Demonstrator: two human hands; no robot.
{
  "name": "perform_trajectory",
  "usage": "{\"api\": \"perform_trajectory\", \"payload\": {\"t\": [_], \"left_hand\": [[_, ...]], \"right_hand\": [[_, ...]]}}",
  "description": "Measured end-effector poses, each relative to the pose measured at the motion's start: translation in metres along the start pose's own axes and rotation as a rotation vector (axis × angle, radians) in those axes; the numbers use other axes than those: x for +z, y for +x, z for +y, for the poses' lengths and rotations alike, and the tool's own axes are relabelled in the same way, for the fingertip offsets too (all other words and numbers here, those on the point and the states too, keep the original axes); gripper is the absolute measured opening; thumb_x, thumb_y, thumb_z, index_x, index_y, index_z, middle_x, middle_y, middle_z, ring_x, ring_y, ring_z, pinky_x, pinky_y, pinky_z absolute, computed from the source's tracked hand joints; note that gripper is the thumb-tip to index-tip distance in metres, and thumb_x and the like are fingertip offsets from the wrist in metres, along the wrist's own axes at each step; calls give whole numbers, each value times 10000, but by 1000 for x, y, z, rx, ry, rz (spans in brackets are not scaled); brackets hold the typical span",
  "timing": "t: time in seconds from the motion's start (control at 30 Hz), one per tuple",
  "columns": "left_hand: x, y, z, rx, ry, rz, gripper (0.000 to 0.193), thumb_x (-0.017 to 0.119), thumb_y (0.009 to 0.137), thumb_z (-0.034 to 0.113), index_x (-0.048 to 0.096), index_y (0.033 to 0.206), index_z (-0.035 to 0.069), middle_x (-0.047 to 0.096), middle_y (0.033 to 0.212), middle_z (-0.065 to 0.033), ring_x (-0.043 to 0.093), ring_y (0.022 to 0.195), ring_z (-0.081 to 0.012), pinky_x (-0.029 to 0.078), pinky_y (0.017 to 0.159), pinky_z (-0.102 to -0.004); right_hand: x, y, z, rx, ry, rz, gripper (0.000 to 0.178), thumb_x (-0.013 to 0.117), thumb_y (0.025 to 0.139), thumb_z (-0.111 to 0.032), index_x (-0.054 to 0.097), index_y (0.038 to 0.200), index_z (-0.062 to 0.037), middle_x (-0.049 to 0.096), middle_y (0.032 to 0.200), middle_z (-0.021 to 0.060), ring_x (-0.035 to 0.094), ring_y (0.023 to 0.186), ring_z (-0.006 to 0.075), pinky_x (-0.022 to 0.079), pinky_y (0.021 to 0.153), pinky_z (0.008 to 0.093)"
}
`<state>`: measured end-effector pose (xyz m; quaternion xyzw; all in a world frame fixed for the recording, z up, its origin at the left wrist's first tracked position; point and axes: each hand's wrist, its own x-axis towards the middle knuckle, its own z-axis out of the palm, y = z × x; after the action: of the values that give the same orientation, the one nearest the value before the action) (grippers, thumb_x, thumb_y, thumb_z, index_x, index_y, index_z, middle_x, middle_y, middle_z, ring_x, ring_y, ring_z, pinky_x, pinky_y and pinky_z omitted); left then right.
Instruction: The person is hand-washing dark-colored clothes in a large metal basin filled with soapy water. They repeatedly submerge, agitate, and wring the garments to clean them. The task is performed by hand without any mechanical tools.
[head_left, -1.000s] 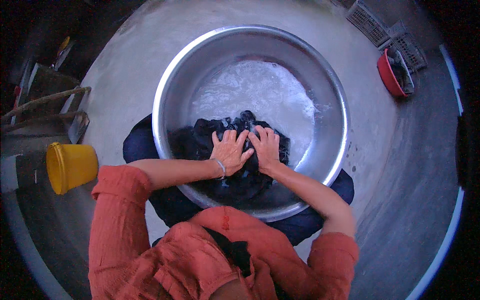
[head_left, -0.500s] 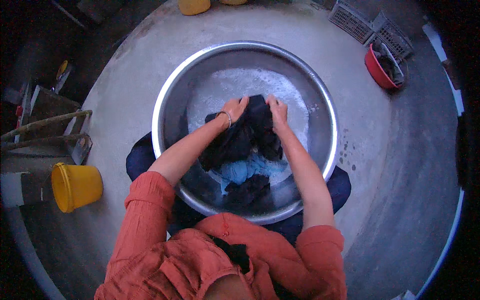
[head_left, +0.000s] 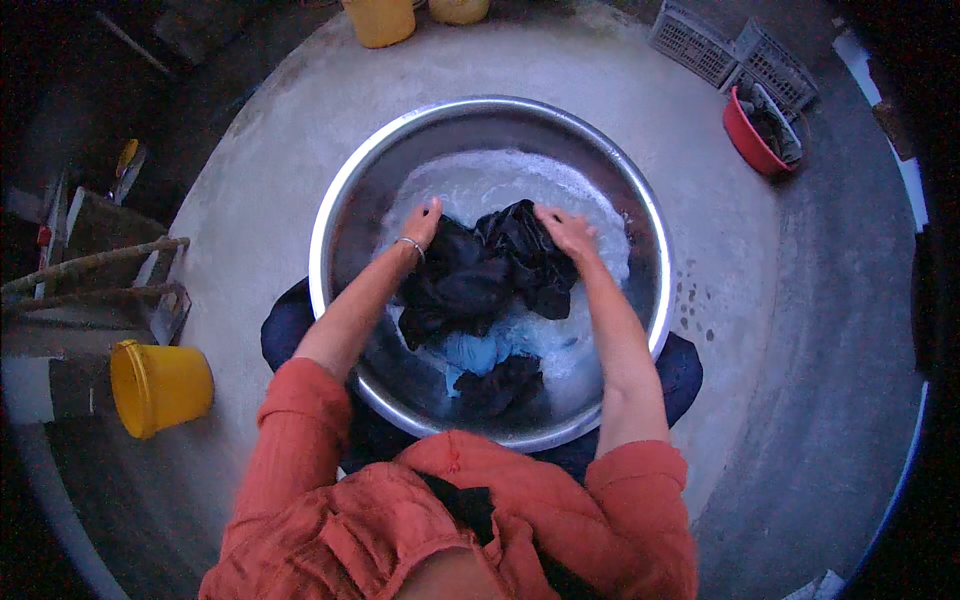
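Note:
A wide steel basin (head_left: 335, 215) stands between my knees, with sudsy water (head_left: 505, 170) in it. Wet black cloth (head_left: 470, 285) lies bunched in the middle of the basin. My left hand (head_left: 421, 226) is at the cloth's left edge, fingers pointing up and apparently free of it. At the upper right of the bundle, my right hand (head_left: 570, 235) has its fingertips on a raised fold of the black cloth. Nearer to me are a light blue cloth (head_left: 470, 352) and a smaller dark cloth (head_left: 500, 385), both partly under water.
A yellow bucket (head_left: 165, 388) is tipped toward the left on the floor. Two yellow containers, a bucket (head_left: 381, 22) and a smaller one (head_left: 459, 8), stand beyond the basin. Grey crates (head_left: 692, 45) and a red basin (head_left: 750, 137) are at far right. Wooden poles (head_left: 100, 262) lie left.
My hands have moved apart, the left one leftward and the right slightly to the right. The black cloth that was raised between them has sunk and spread out in the basin.

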<state>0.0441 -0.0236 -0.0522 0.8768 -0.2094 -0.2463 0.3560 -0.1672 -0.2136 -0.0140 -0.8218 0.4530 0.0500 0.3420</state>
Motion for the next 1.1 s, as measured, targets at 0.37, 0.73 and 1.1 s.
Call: {"api": "perform_trajectory", "payload": {"t": [0.37,0.73,1.1], "left_hand": [[-10,-136,70,388,-217,-486,395,474,858,423,577,881,43,585,766,-116,557,733,-205,428,689,-345],[52,-72,24,436,589,-167,340,350,892,314,553,834,48,600,687,-185,575,635,-389,436,560,-511],[4,-40,5,-290,335,-142,770,443,776,615,329,1310,72,335,1331,-200,313,1231,-341,266,971,-489]], "right_hand": [[31,-136,-30,-374,621,245,246,569,784,-199,499,958,-40,553,891,134,529,865,332,417,764,392],[80,-56,-44,-327,-186,81,185,407,832,-189,493,882,-33,622,817,189,606,783,363,460,676,473],[55,41,40,-197,255,-57,770,303,790,-674,551,1123,-25,500,1204,194,462,1129,331,331,949,412]]}}
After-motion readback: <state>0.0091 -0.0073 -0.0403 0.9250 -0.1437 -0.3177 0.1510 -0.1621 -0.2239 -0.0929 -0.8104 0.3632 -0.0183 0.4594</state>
